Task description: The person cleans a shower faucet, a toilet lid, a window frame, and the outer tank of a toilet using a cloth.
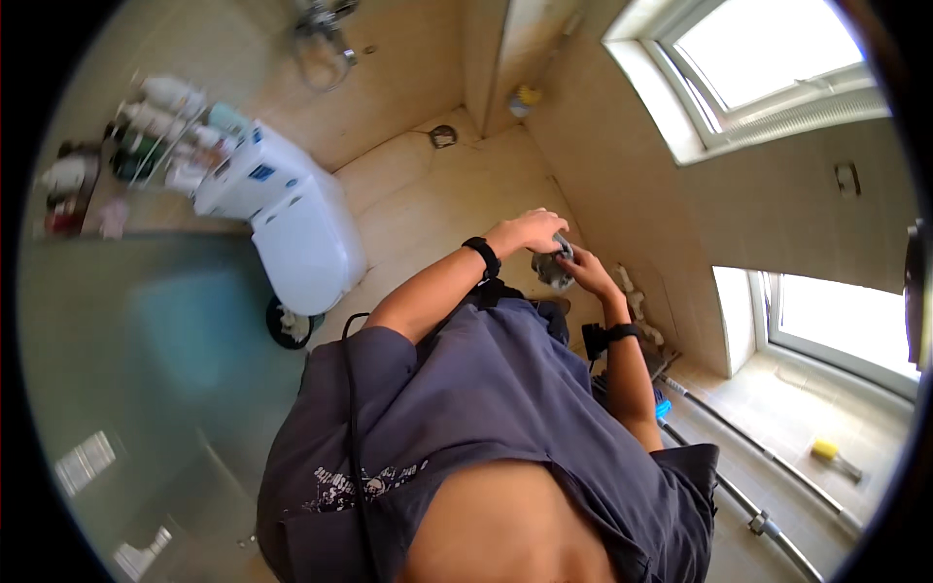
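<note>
In front of my body, over the tiled floor, a small grey crumpled cloth [552, 271] is held between my two hands. My left hand [535, 230] grips its upper end, the thumb and fingers closing over it. My right hand [589, 271] pinches its side from the right. The cloth's exact shape is partly covered by my fingers. Each wrist wears a black strap.
To the left stands a white toilet [303, 243] with a black waste bin [289, 325] beside it. Bottles fill a rack [160, 146] behind it. A floor drain [443, 136] lies ahead. Windows [777, 49], pipes [632, 291] and metal poles [758, 525] are on the right.
</note>
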{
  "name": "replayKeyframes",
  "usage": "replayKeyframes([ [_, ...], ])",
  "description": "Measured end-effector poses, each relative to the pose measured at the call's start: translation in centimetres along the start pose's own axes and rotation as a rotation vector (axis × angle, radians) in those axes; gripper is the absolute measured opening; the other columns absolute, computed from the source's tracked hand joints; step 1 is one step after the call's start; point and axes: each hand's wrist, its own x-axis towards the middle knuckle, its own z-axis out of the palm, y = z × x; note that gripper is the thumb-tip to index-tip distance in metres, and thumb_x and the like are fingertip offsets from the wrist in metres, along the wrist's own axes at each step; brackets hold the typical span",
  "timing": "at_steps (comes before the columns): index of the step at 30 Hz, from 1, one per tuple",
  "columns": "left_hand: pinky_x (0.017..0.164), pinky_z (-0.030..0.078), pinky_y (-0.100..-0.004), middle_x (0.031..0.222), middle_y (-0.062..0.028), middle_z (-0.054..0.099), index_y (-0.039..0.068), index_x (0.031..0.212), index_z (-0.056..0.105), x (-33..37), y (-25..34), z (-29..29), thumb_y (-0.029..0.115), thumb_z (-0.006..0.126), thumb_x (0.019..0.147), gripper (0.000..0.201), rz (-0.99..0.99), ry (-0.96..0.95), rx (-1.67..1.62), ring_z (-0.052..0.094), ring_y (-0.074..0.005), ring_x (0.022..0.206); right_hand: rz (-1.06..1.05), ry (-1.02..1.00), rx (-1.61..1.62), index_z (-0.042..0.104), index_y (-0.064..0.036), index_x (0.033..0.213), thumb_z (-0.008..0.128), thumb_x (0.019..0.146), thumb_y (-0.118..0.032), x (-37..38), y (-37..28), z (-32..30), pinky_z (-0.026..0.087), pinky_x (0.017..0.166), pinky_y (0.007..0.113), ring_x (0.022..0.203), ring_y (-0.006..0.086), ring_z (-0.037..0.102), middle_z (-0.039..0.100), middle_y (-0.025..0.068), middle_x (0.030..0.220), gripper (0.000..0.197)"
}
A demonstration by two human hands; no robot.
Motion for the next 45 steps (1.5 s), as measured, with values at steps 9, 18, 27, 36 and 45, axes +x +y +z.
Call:
replayKeyframes([
  [9,0.084,0.054,-0.0489,0.101,-0.0183,0.073,0.007,0.106,0.066,-11.5,-11.4,-5.1,0.025,0.071,0.085,0.028,-0.282,0.415,-0.302,0.069,-0.0388,0.098,-0.200,-0.143,-0.358,0.065,-0.0017,0.122,0.072,0.093,-0.026,13.4,-13.9,6.8,0.054,0.085,0.043,0.097,0.0379,0.070,0.074,0.0202,0.104,0.039],
  [18,0.076,0.053,-0.0445,0.091,-0.0180,0.069,0.003,0.090,0.066,-16.7,-20.6,-7.6,0.018,0.073,0.083,0.018,-0.427,0.633,-0.341,0.067,-0.0372,0.086,-0.429,-0.315,-0.362,0.071,-0.0045,0.114,0.077,0.082,-0.024,26.8,-15.8,12.4,0.053,0.093,0.044,0.108,0.0384,0.065,0.070,0.0183,0.114,0.037],
  [27,0.080,0.056,-0.0367,0.107,-0.0166,0.075,-0.001,0.090,0.061,-26.5,-26.0,-11.5,0.009,0.071,0.088,0.015,-0.720,0.871,-0.714,0.072,-0.0238,0.094,-0.485,-0.736,-0.514,0.061,-0.0081,0.109,0.067,0.082,-0.016,41.0,-21.6,23.9,0.052,0.085,0.053,0.101,0.0450,0.064,0.069,0.0222,0.103,0.029],
  [36,0.075,0.051,-0.0334,0.090,-0.0141,0.069,0.004,0.121,0.060,-34.7,-31.7,-8.8,0.008,0.060,0.091,0.030,-1.002,1.140,-0.981,0.066,-0.0204,0.081,-0.572,-0.822,-0.393,0.065,-0.0100,0.094,0.067,0.085,-0.027,47.7,-27.5,34.1,0.054,0.080,0.047,0.090,0.0375,0.069,0.071,0.0160,0.095,0.019],
  [45,0.088,0.054,-0.0481,0.103,-0.0216,0.073,0.015,0.142,0.055,-40.3,-39.8,-8.5,0.033,0.069,0.086,0.061,-0.985,0.640,-0.747,0.070,-0.0416,0.102,-0.057,-0.743,-0.099,0.067,-0.0025,0.104,0.067,0.091,-0.021,47.8,-30.5,42.7,0.057,0.076,0.035,0.085,0.0202,0.071,0.073,0.0117,0.094,0.023],
])
